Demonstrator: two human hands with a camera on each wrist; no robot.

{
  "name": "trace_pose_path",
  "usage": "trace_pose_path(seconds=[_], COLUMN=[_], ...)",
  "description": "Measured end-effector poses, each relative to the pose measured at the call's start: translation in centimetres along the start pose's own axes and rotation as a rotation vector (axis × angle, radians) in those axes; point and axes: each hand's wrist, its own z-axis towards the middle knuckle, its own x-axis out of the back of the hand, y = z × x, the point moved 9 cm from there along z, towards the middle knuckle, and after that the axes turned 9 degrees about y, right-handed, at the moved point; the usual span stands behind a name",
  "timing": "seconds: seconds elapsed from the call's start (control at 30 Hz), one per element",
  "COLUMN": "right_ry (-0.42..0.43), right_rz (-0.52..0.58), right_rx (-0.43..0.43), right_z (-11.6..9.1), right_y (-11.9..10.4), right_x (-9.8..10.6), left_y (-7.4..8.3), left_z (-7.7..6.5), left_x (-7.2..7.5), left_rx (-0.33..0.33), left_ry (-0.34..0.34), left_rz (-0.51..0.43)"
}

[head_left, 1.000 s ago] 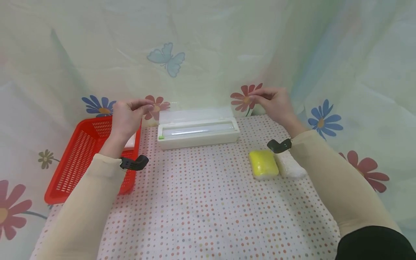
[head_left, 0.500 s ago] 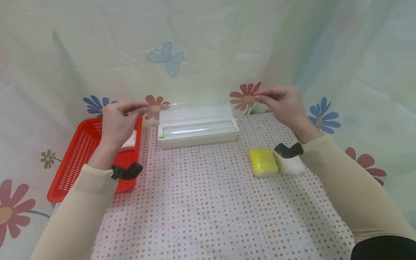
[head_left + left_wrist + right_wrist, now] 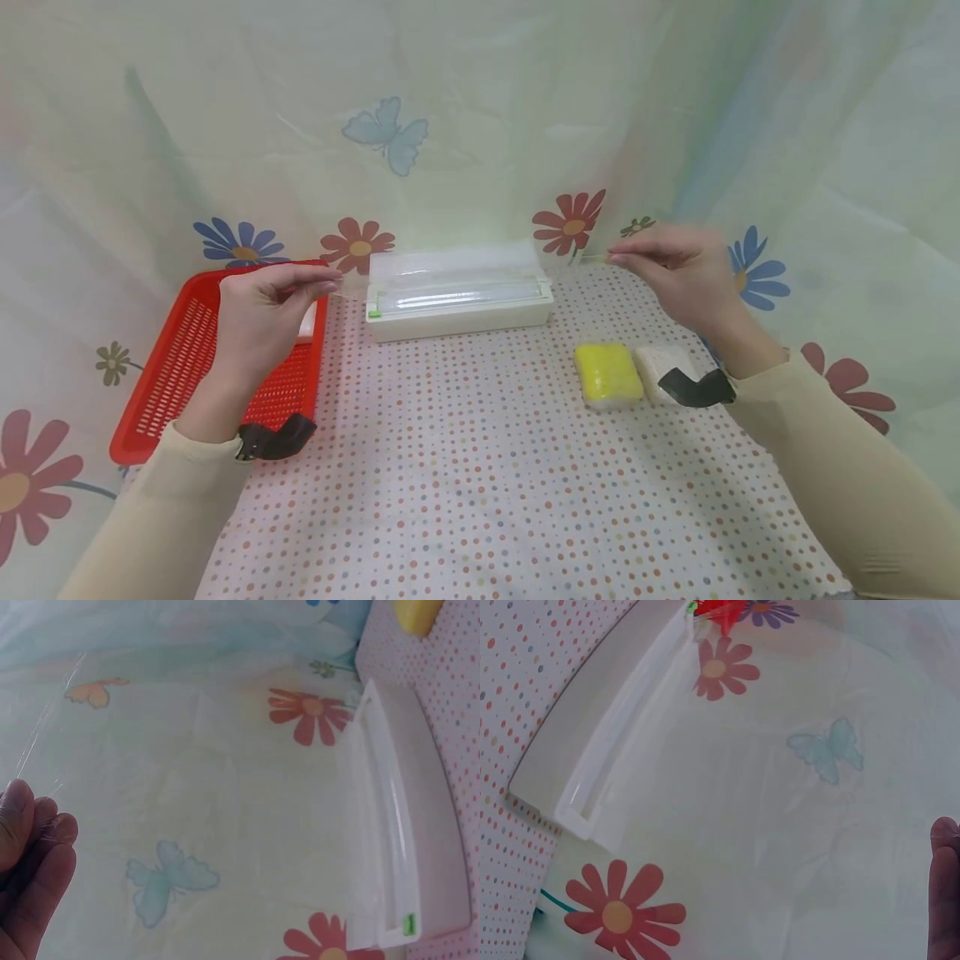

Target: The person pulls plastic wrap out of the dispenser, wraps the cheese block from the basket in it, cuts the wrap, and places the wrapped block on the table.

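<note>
Both hands are raised, thumb against fingers, pinching a sheet of clear cling film [image 3: 43, 724] by its near corners. My left hand [image 3: 258, 329] is over the red basket; my right hand [image 3: 682, 279] is above the packets on the right. The film's edge shows only as thin glints near the fingertips. Between the hands, farther back, stands a white cling film dispenser [image 3: 461, 323] with its translucent lid [image 3: 450, 262] tipped back and a green slider [image 3: 374, 314] at its left end. The film overlaps the dispenser in this view.
A red plastic basket [image 3: 142, 417] stands on the left, with something white [image 3: 307, 323] in it, partly hidden by my left arm. On the right lie a yellow wrapped packet [image 3: 609, 375] and a white one [image 3: 654, 362]. A flowered curtain [image 3: 480, 125] hangs behind the dotted tablecloth [image 3: 450, 467].
Both hands have come lower and nearer to me, and they are farther apart. The film moves with them, its edge dropping from above the lid to about the dispenser's level.
</note>
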Motion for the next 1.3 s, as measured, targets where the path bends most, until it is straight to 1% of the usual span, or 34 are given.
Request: trace_pose_path(seconds=[0.13, 0.3, 0.4, 0.5, 0.63, 0.73, 0.87, 0.93, 1.0, 1.07, 1.13, 1.23, 1.3], right_ry=[0.015, 0.043, 0.041, 0.034, 0.015, 0.001, -0.012, -0.037, -0.064, -0.094, -0.118, -0.153, -0.173], right_rz=[-0.003, 0.087, 0.117, 0.093, 0.049, 0.055, 0.098, 0.102, 0.079, 0.053, 0.033, -0.002, 0.001], right_rx=[0.064, 0.150, 0.176, 0.199, 0.234, 0.241, 0.223, 0.204, 0.186, 0.172, 0.174, 0.181, 0.186], right_z=[-1.2, -2.8, -3.6, -4.7, -6.7, -8.5, -10.9, -12.1, -13.2, -14.1, -15.0, -16.3, -17.2], right_y=[-1.0, -2.0, -2.2, -2.6, -3.3, -3.4, -3.1, -2.9, -2.8, -2.7, -2.7, -2.7, -2.6], right_x=[0.5, 1.3, 1.6, 1.8, 2.0, 1.9, 1.7, 1.4, 1.2, 0.9, 0.6, 0.0, -0.3], left_y=[0.6, 1.6, 2.1, 2.5, 2.5, 2.1, 1.7, 1.5, 1.2, 1.0, 0.8, 0.5, 0.0], left_z=[-1.4, -3.1, -4.0, -4.8, -6.2, -7.6, -9.7, -10.7, -11.8, -12.8, -13.8, -15.3, -16.2], left_x=[0.6, 1.2, 1.4, 1.6, 1.7, 1.6, 1.1, 0.7, 0.3, 0.0, -0.2, -0.5, -0.7], left_rx=[-0.050, -0.104, -0.141, -0.175, -0.212, -0.233, -0.253, -0.251, -0.241, -0.249, -0.266, -0.305, -0.312], left_ry=[0.017, 0.019, 0.009, -0.009, -0.036, -0.070, -0.131, -0.170, -0.204, -0.225, -0.227, -0.207, -0.200], left_rz=[0.000, -0.021, -0.039, -0.066, -0.066, -0.068, -0.141, -0.169, -0.191, -0.220, -0.256, -0.309, -0.327])
